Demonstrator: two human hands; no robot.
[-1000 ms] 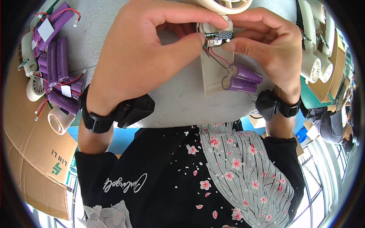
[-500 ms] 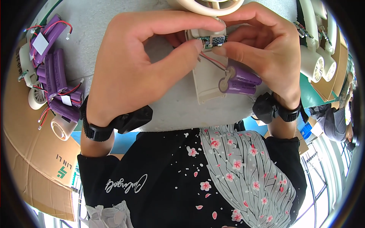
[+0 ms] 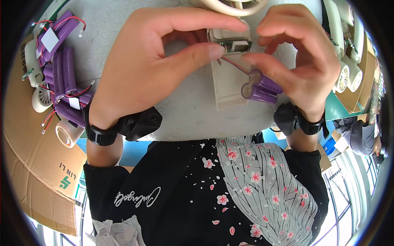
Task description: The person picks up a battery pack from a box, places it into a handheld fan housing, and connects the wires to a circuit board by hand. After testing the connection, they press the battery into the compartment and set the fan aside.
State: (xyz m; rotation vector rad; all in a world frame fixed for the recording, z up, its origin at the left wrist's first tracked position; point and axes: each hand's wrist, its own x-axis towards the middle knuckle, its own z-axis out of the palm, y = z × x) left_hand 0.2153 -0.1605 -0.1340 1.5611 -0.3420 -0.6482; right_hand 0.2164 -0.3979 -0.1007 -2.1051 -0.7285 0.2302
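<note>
A cream handheld fan housing lies with its opened handle toward me and its round fan head at the far edge. A small green circuit board sits across the upper part of the handle. My left hand grips the housing there, forefinger along its top and thumb pressing beside the board's left end. Just right of the board, my right hand has thumb and forefinger apart with nothing between them. Red and dark wires run from the board to a purple two-cell battery pack, lying over the housing's right edge.
Several purple battery packs with wires are heaped at the left, beside cream fan parts and a cardboard box. More cream fan bodies lie at the right. Beyond them, a person is partly visible.
My right hand has let go of the board and drawn back to the right, its fingers parting. The board has tilted, and its display face no longer shows. The housing has shifted slightly right.
</note>
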